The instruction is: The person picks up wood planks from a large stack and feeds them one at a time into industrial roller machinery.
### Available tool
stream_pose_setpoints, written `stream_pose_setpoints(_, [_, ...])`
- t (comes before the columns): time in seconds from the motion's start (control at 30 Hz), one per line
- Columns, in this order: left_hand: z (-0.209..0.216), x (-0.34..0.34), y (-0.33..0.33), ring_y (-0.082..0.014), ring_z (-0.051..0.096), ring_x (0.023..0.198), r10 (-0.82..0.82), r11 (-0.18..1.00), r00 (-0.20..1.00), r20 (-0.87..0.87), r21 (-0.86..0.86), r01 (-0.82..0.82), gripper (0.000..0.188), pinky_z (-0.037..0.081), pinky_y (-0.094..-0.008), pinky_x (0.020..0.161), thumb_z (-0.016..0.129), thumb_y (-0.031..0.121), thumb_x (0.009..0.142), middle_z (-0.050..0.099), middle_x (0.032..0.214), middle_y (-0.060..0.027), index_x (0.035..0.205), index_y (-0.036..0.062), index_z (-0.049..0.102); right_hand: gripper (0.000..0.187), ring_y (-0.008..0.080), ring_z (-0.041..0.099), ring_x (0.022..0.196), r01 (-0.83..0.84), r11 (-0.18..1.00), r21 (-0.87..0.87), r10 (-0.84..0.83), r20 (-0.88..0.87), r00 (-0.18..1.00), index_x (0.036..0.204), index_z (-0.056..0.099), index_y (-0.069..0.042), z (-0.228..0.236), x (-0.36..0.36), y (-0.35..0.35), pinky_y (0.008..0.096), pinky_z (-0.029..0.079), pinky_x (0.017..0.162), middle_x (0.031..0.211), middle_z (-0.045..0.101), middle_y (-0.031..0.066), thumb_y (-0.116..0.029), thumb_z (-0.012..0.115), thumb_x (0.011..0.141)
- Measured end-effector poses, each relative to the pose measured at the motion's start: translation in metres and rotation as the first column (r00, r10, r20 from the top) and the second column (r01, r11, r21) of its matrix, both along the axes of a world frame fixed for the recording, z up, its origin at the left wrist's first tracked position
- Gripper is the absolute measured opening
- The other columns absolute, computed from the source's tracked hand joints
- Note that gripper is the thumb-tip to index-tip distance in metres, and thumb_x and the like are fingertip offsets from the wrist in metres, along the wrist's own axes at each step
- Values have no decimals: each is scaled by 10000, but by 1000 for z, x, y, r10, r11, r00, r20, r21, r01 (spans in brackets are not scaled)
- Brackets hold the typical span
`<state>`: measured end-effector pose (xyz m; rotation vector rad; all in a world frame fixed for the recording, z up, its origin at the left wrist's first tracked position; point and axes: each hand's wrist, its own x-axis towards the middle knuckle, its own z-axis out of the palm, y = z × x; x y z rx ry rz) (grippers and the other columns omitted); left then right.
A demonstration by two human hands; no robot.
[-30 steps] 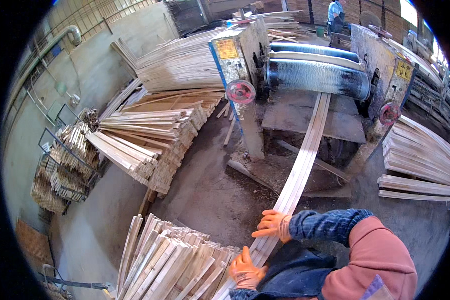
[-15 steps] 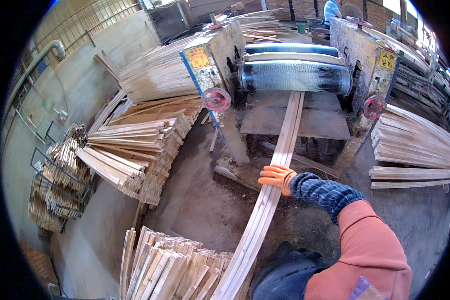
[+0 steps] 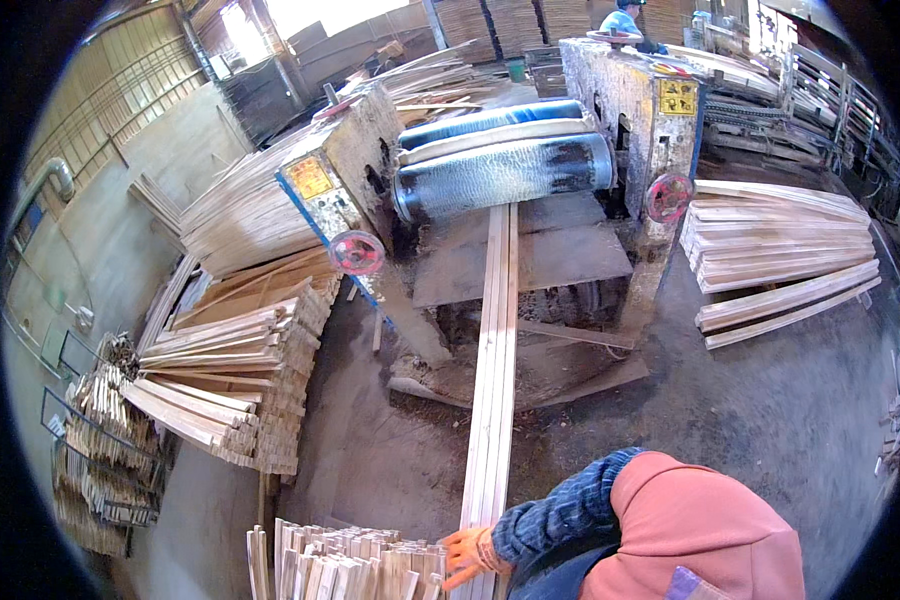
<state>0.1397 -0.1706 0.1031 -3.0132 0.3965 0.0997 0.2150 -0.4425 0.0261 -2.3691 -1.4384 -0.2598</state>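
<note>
My right hand (image 3: 472,557), in an orange glove, lies across several long pale wooden strips (image 3: 492,365) near the bottom of the view. Its fingers are stretched out and apart over the strips, reaching past their left edge; the thumb is hidden. The strips run side by side away from me, their far ends under the patterned metal roller (image 3: 505,178) of a machine. Just left of my hand stands a bundle of short wooden sticks (image 3: 355,568). My left hand is out of view.
The machine's side posts carry red handwheels (image 3: 356,253). Stacked wooden strips (image 3: 240,375) lie to the left, beside a rack of sticks (image 3: 110,465). More strips (image 3: 780,240) lie at the right. A person in blue (image 3: 622,22) is far behind the machine.
My right hand has come back along the strips toward me, from their middle to beside the upright bundle. The view has turned, so the machine now appears farther left.
</note>
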Motion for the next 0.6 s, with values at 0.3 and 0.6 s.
stream_pose_setpoints(0.3, [23, 10, -33, -345, 576, 1277, -84, 992, 996, -9, -96, 82, 917, 373, -462, 1144, 713, 614, 788, 659, 1315, -174, 1515, 115, 464, 1040, 288, 632, 1147, 99, 976, -192, -115, -71, 991, 1549, 398, -294, 41, 45, -94, 538, 361, 1175, 1286, 641, 48, -208, 789, 588])
stream_pose_setpoints(0.6, [24, 15, -48, -338, 582, 1272, -124, 982, 992, -20, -147, 120, 838, 395, -461, 1127, 699, 554, 824, 657, 1320, -174, 1498, 105, 486, 949, 298, 574, 1257, 446, 812, -377, -460, 57, 886, 1481, 465, -276, 57, 75, -162, 535, 218, 1252, 1230, 657, 51, -192, 799, 597])
